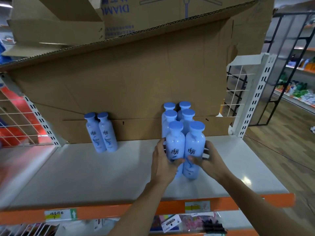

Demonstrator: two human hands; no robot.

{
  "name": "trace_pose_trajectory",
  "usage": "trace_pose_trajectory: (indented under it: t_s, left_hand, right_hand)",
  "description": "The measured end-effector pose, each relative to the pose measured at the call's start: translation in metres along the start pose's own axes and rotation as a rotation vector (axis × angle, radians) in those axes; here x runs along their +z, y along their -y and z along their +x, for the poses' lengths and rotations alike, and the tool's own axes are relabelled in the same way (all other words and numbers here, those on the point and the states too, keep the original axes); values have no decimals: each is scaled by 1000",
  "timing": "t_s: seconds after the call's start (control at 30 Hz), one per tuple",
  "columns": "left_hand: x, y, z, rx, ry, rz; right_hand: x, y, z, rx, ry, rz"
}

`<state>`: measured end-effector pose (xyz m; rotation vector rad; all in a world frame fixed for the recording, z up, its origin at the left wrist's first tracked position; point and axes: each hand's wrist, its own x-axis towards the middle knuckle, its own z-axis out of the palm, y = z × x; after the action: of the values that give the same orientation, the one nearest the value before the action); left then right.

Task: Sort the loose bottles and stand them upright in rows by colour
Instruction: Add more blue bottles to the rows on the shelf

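Observation:
Several pale blue bottles with darker blue caps stand upright in two columns on the white shelf [85, 176], right of centre. My left hand [163, 162] wraps the front left bottle [175, 143]. My right hand [208, 160] wraps the front right bottle [195, 147]. These two stand side by side, touching, with their printed labels towards me. Behind them stand two more pairs of bottles [186, 116] in line. A separate pair of the same blue bottles [102, 133] stands at the back left against the cardboard.
A large flattened cardboard sheet [127, 82] forms the back wall, with more cardboard boxes [59, 28] overhead. The shelf's orange front edge [119, 212] carries price tags. White wire panels and slotted uprights [255, 99] flank the shelf. Hanging packets [187, 222] show below.

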<state>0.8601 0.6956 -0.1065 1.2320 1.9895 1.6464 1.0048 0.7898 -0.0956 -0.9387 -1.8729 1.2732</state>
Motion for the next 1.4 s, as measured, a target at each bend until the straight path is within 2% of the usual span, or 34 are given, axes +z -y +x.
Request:
trace_pose_trajectory:
  t_s: [0.17, 0.57, 0.97, 1.4]
  left_hand:
    - [4, 3, -1, 4, -35, 20]
    - [-3, 12, 9, -29, -94, 38]
    - [-4, 13, 8, -41, -50, 49]
    - [-2, 10, 6, -99, -25, 77]
  right_hand:
    - [2, -2, -1, -21, -67, -28]
    - [14, -8, 15, 4, 37, 3]
    - [22, -17, 10, -48, -81, -51]
    - [22, -3, -1, 24, -69, -23]
